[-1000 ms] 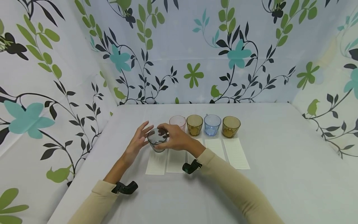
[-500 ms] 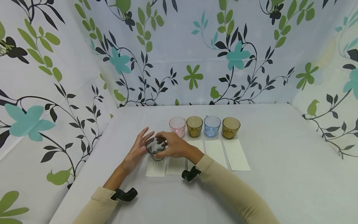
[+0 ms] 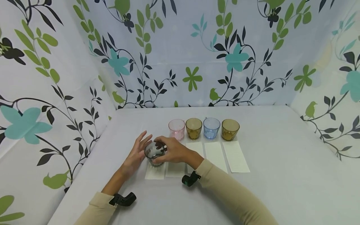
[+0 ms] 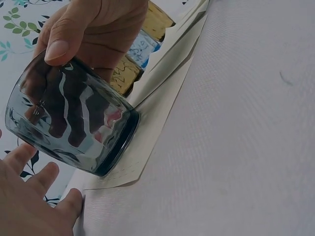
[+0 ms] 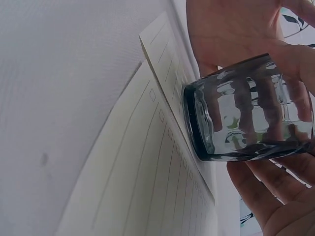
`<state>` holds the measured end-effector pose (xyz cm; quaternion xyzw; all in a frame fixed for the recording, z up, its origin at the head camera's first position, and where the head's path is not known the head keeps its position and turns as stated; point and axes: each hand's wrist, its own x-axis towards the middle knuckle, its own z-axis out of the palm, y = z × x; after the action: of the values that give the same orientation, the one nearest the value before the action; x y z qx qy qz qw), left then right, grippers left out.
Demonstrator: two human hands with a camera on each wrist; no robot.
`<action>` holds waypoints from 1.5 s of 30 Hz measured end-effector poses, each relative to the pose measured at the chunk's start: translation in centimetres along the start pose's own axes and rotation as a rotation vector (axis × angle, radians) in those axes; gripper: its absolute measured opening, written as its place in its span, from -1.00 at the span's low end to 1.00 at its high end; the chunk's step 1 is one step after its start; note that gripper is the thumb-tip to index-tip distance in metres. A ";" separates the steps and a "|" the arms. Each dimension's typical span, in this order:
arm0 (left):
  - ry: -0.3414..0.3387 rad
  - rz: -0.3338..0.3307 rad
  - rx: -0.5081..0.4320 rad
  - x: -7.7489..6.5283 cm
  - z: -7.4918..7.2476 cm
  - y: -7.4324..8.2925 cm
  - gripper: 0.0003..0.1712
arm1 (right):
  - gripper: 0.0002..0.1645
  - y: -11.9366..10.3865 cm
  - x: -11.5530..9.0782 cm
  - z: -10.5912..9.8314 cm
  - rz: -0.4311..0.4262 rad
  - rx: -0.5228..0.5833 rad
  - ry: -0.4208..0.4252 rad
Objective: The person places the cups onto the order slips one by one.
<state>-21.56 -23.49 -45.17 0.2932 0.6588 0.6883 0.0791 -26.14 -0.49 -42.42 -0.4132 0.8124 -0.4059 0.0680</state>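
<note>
A dark grey, see-through glass tumbler stands above the leftmost paper slip, its rim facing up. My right hand grips it from the right, with the thumb on the near side and the fingers around the far side. On the tumbler's left is my left hand, its fingers spread and loosely extended close to the wall. In the left wrist view, the tumbler has its base at the slip; whether they touch, I cannot tell. The right wrist view shows the tumbler close up beside lined paper.
Behind the slips, a row holds a pink glass, an amber glass, a blue glass and another amber glass. Several paper slips lie side by side on the white table. Patterned cloth surrounds the table.
The grey tumbler, still in my right hand's grip, has come nearer to me and slightly left. My left hand has moved along with it, and the view has shifted slightly.
</note>
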 end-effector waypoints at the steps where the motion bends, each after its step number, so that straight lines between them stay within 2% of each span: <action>1: 0.000 0.002 -0.003 0.1 0.0 0.0 -0.10 | -0.02 0.0 0.0 -0.1 0.008 -0.001 -0.003; 5: 0.000 0.020 0.003 0.3 -0.1 0.0 -0.07 | 0.07 -0.1 0.0 -0.3 0.038 -0.009 -0.026; 8: 0.005 0.035 0.048 0.4 0.0 -0.1 0.00 | 0.12 0.0 -0.2 -0.4 0.060 -0.004 -0.045; 14: 0.011 0.063 0.117 0.4 0.2 -0.3 0.12 | 0.10 0.5 -0.7 -0.9 0.077 0.120 -0.050; 19: 0.015 0.044 0.118 0.3 0.2 -0.3 0.17 | 0.09 0.9 -1.1 -1.6 0.073 0.173 -0.061; 24: -0.002 0.033 0.115 0.7 0.6 0.0 0.24 | 0.04 1.1 -1.4 -3.4 0.058 0.180 -0.050; 28: 0.003 0.046 0.132 1.2 0.8 0.1 0.27 | -0.04 1.0 -1.6 -5.0 0.028 0.163 -0.030; 35: 0.108 0.074 0.165 2.1 1.2 -0.1 0.25 | -0.18 0.4 -1.9 -7.4 -0.023 0.066 0.030; 39: 0.138 0.098 0.178 2.6 1.5 -0.1 0.19 | -0.23 0.5 -2.0 -8.1 -0.032 -0.010 0.072; 45: 0.161 0.141 0.199 3.0 2.0 -0.7 0.09 | -0.29 0.8 -2.3 -8.5 -0.016 -0.125 0.080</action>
<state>-23.21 -20.20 -44.97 0.2888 0.7057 0.6449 -0.0520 -28.95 6.64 -37.89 -0.4066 0.8348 -0.3712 0.0065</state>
